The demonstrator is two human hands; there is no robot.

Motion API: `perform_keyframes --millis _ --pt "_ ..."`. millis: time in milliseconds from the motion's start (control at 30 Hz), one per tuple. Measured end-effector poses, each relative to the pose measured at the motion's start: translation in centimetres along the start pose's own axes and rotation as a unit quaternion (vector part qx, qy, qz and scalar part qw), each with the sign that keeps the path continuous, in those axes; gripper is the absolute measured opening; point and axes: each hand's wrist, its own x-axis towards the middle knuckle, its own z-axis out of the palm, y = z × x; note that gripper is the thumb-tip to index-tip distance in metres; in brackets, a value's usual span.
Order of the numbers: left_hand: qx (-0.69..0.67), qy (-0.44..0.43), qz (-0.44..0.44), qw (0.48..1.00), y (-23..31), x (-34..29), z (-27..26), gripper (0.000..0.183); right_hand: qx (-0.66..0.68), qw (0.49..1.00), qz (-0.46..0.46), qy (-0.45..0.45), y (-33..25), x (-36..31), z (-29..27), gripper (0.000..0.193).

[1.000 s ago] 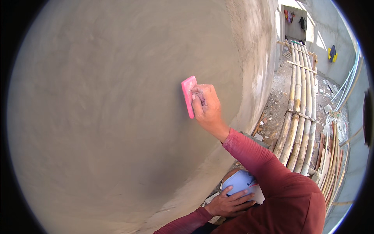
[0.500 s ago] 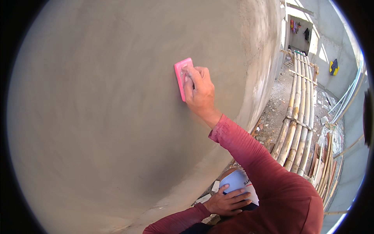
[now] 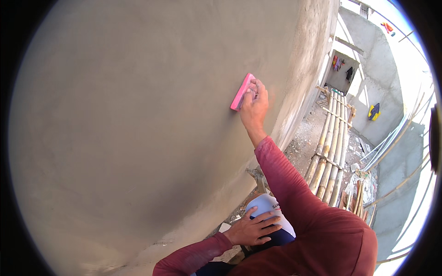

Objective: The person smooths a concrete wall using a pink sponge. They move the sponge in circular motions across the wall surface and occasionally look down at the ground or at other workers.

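A grey plastered wall (image 3: pixel 138 115) fills the left and middle of the view, its surface smooth with faint swirl marks. My right hand (image 3: pixel 255 109) is closed round the back of a pink plastering float (image 3: pixel 240 95), which is held against the wall near its right side. The float is tilted, its upper end leaning right. Lower down, my left hand (image 3: pixel 251 229) lies with fingers spread on the pale, printed cloth (image 3: pixel 262 205) over my bent knee. It holds no tool. Both arms wear dark red sleeves.
A bamboo-pole platform (image 3: pixel 329 156) runs away at the right, above rubble-strewn ground (image 3: pixel 306 131). Loose poles and sticks lie beside it. Farther back, a grey wall (image 3: pixel 375 73) has a yellow and dark cloth (image 3: pixel 374 112) hanging on it.
My right hand has moved the float to the right across the wall and turned it from leaning left to leaning right. The view has shifted; my left hand stays on the knee.
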Motion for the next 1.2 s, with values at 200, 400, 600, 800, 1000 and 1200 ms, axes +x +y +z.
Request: perform_keyframes --millis 200,400,600,800,1000,1200 --pt "-0.02 -0.034 0.008 0.999 0.3 0.0 -1.6 0.057 -0.102 0.993 0.031 0.05 -1.4 4.8 -1.1 0.035" --pt "0.0 -0.029 0.002 1.0 -0.2 -0.5 -2.1 0.057 -0.02 0.998 -0.062 0.023 -4.8 0.6 2.1 0.035" --pt "-0.01 -0.03 -0.007 0.999 0.3 -0.6 -1.8 0.057 -0.041 0.999 -0.019 -0.004 -3.6 -2.8 1.2 0.036" --pt "-0.029 -0.024 0.021 0.999 1.0 0.5 -1.2 0.057 -0.049 0.996 0.034 0.06 0.8 5.8 -2.6 0.035" --pt "-0.002 -0.002 -0.005 1.0 -0.4 -1.2 -2.5 0.056 -0.06 0.993 -0.098 0.009 -6.6 -1.0 4.3 0.036" --pt "-0.024 -0.043 0.024 0.999 0.7 0.4 -1.3 0.054 -0.063 0.992 0.065 0.087 -0.7 5.2 -0.4 0.038"
